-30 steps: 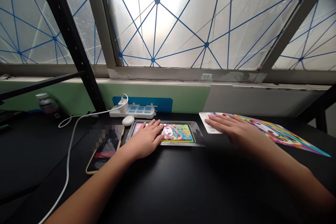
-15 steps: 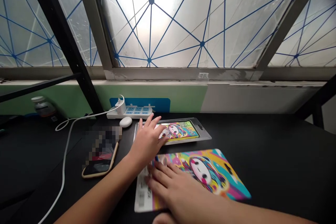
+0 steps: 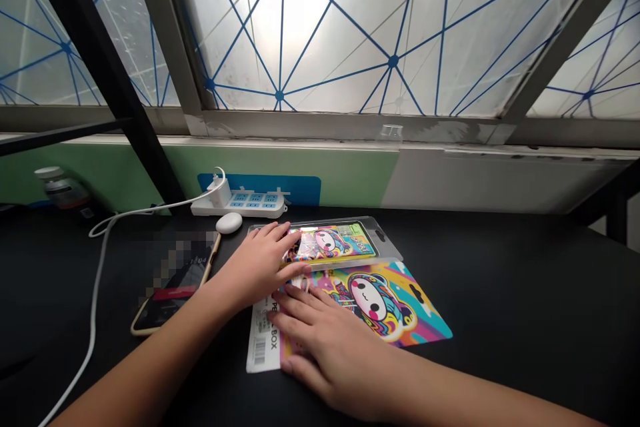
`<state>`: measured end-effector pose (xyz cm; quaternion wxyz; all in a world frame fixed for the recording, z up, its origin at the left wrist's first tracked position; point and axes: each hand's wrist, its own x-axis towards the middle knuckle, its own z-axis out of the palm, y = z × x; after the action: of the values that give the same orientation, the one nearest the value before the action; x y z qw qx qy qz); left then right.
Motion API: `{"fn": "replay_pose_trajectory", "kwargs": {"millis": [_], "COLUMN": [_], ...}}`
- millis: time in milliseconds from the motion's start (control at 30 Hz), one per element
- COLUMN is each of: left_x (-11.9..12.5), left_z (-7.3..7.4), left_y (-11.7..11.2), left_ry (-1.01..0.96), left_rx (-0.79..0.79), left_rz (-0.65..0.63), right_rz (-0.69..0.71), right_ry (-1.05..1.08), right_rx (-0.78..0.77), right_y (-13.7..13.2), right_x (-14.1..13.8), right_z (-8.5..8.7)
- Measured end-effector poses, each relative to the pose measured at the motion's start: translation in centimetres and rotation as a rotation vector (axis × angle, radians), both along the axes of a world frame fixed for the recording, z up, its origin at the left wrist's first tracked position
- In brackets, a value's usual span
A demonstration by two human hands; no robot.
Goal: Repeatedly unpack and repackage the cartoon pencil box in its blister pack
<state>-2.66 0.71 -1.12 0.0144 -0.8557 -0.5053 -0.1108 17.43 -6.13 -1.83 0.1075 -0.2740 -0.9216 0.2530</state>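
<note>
- We see the left hand (image 3: 263, 261) palm down over the left end of a clear tray (image 3: 387, 250), fingers extended and apart, unclenched; whether the thumb pinches the near edge, we cannot tell.
- We see the right hand (image 3: 333, 347) flat on the left part of a printed card (image 3: 425, 323), fingers extended, pressing rather than gripping.
- The card lies on the black desk (image 3: 520, 307), nearer to us than the tray; their edges meet or slightly overlap, and we cannot tell which.
- We judge the step in hand to be lining up card and tray; the next move seems to call for raising the tray's near edge while the card is guided squarely beneath.
- Materials: the tray looks like thin, glossy, stiff plastic with a raised rim, enclosing a bright rectangular case (image 3: 347, 242).
- The card is flat and smooth, with rounded corners, a dark hanging-slot shape at the right and a white barcode strip at the left; we expect it to slide easily.
</note>
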Motion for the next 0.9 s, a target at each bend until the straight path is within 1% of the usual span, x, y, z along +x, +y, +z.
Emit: {"fn": "replay_pose_trajectory", "kwargs": {"millis": [167, 367, 533, 767, 900], "left_x": [-0.3, -0.1, 0.0, 0.2, 0.2], "left_z": [0.2, 0.3, 0.7, 0.5, 0.2], "left_y": [-0.3, -0.4, -0.6, -0.2, -0.2], "left_ry": [0.03, 0.049, 0.028, -0.056, -0.083], "left_rx": [-0.01, -0.023, -0.056, -0.11, -0.107], "left_rz": [-0.013, -0.036, -0.033, 0.005, -0.001], "right_rz": [-0.011, 0.007, -0.059, -0.067, -0.092], "right_ry": [0.031, 0.069, 0.075, 0.106, 0.136], "right_rx": [0.042, 0.074, 0.083, 0.309, 0.366], "right_y": [0.0, 0.6, 0.7, 0.8, 1.1], "right_x": [-0.2, -0.8, -1.3, -0.8, -0.2], "right_z": [-0.3, -0.2, -0.4, -1.1, -1.0]}}
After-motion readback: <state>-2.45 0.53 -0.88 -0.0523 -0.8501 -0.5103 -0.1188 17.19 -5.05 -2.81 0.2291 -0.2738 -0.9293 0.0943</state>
